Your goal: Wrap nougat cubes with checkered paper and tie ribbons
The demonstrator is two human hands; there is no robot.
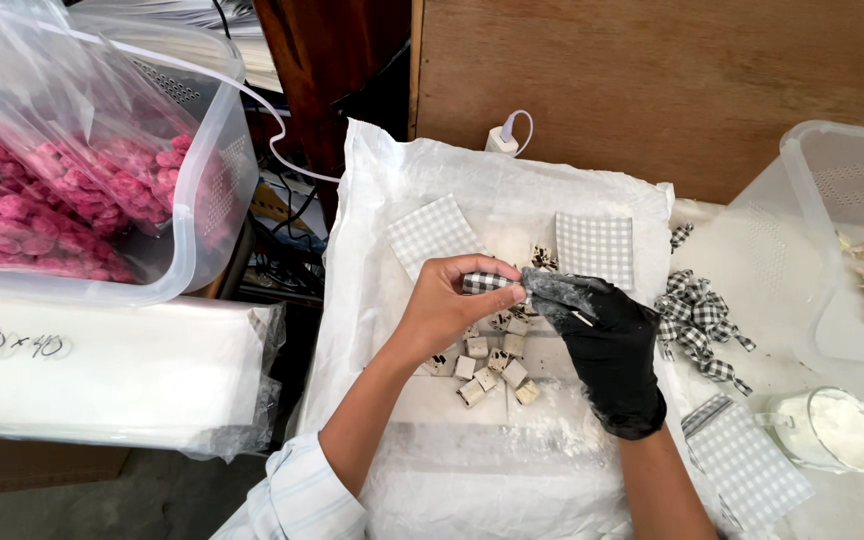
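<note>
Small confectionery packing workshop | plastic-sheeted table under hands | checked wrappers beyond left hand | tub of pink sweets far left | powder jar right of gloved right hand

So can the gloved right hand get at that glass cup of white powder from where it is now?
Probably yes. The right hand is busy at a checkered-wrapped piece with the left hand, but the glass cup stands open off to its right, with only a flat checkered sheet between them.
</note>
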